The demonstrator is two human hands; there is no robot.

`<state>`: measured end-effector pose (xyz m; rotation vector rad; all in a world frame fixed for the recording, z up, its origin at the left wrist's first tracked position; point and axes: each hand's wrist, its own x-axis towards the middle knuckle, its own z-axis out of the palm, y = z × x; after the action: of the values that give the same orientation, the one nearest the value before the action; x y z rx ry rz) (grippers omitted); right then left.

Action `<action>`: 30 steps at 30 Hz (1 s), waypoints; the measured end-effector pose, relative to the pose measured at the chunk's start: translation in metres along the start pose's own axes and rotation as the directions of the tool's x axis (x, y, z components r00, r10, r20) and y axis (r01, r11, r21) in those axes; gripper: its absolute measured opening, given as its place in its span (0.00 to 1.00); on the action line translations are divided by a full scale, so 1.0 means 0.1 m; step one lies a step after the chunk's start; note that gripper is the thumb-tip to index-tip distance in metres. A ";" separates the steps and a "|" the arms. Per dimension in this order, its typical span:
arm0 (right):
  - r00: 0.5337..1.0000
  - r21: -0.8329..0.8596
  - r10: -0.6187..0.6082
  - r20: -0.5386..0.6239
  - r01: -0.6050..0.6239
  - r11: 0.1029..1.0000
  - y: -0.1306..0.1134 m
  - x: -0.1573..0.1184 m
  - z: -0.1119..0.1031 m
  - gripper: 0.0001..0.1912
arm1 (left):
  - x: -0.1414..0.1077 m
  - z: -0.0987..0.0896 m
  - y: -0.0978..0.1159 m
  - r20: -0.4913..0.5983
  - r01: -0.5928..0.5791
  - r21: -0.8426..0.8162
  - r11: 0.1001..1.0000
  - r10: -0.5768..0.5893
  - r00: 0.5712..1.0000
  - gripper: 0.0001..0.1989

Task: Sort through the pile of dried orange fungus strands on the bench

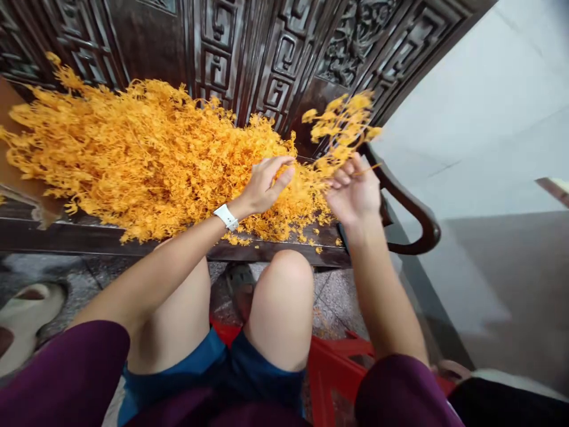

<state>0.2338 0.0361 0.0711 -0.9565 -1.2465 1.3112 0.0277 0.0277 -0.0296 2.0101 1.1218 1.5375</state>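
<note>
A large heap of orange-yellow dried flowers [169, 160] with thin stems lies along a dark wooden bench. My right hand [355, 193], at the right end of the heap, has its fingers curled around a sprig of yellow flowers [344, 127]. The sprig rises above the fingers, its heads slightly blurred. My left hand [269, 184] hovers at the heap's right part, with a white watch [226, 217] on the wrist. Its thumb and fingers are apart, with only flowers showing behind them. Loose flower heads [317, 249] lie near the front edge.
The carved bench back [275, 59] rises behind the heap, and a curved armrest [427, 231] stands at the right beside a pale wall [480, 148]. A red stool [329, 367] is beneath me. Light footwear [35, 308] shows at lower left.
</note>
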 end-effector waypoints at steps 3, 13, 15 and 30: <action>0.992 0.122 0.107 0.072 -0.115 0.986 0.31 -0.02 0.39 0.27 | 0.03 -0.01 0.03 0.025 0.048 -0.182 0.982 -0.044 0.999 0.33; 0.979 0.439 0.193 0.069 -0.204 0.875 0.68 -0.06 0.51 0.24 | 0.10 -0.33 -0.43 -0.031 0.131 -0.325 0.937 -0.149 0.988 0.16; 0.969 0.445 0.232 0.082 -0.244 0.862 0.75 -0.07 0.49 0.21 | 0.12 -0.38 -0.49 -0.056 0.131 -0.330 0.935 -0.158 0.986 0.18; 0.997 -0.013 -0.017 -0.080 0.016 1.000 1.08 0.05 0.68 0.11 | 0.18 -0.61 -0.56 -0.290 0.073 0.113 0.991 -0.037 0.956 0.17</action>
<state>0.1496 0.0398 -0.0246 -0.9962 -1.1994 1.2419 -0.0479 0.0655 -0.0363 1.8527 1.4020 1.8142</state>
